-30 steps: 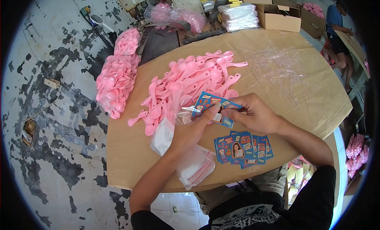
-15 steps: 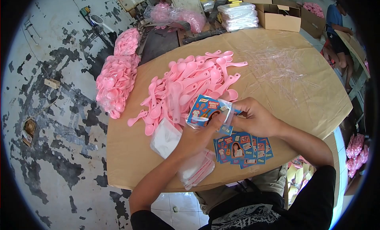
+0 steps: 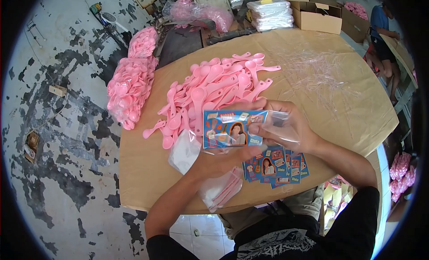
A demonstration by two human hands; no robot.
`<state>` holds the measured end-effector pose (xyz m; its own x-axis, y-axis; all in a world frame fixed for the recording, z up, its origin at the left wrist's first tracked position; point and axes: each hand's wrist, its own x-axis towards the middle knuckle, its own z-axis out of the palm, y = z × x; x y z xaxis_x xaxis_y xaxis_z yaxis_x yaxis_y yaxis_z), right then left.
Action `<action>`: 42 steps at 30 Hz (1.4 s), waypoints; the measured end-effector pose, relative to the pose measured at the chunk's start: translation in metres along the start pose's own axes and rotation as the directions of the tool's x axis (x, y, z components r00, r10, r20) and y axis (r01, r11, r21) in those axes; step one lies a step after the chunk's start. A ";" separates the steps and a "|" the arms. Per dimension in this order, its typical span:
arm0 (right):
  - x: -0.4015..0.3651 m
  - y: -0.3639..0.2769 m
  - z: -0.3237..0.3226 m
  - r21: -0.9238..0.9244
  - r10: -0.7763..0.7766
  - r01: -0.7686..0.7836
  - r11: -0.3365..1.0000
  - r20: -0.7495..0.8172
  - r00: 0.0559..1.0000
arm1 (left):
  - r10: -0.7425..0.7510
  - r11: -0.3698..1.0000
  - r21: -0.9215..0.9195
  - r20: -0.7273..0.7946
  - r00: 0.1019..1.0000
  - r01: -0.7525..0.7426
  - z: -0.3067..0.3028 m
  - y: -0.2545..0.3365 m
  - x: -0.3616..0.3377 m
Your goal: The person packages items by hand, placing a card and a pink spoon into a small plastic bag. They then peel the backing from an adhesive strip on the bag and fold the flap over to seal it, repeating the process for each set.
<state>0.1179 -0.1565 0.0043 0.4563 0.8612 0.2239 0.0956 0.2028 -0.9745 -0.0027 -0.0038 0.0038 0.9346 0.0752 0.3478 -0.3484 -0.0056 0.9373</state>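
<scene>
the right hand (image 3: 296,118) grasps a blue printed card (image 3: 225,126), its thumb pressed on the card's face, with clear plastic wrap (image 3: 280,121) around the card and spreading loosely to its right. the left hand (image 3: 223,161) sits just below the card's lower edge, thumb stretched out along it; its fingers are hidden, so i cannot tell whether it grips anything. the card is held above the brown-covered table (image 3: 149,184), between a heap of pink spoons (image 3: 223,83) and an overlapping spread of similar cards (image 3: 270,168) lying near the table's front edge. clear plastic bags (image 3: 219,190) with red stripes lie under the left forearm, showing on both sides of it. to the right of the heap lie scattered thin clear strips (image 3: 315,74). beyond the table's far edge stand a stack of clear packets (image 3: 270,14) and an open cardboard box (image 3: 319,22).
</scene>
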 end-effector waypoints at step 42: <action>-0.001 0.003 -0.009 -0.073 -0.115 0.113 0.991 -0.029 0.993 | -0.023 0.982 -0.184 -0.296 0.955 -0.033 -0.006 -0.005 0.009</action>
<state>0.1259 -0.1614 0.0012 0.4679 0.8181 0.3342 0.2109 0.2639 -0.9412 0.0069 0.0030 0.0016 0.8791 0.3670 0.3041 -0.3865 0.1757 0.9054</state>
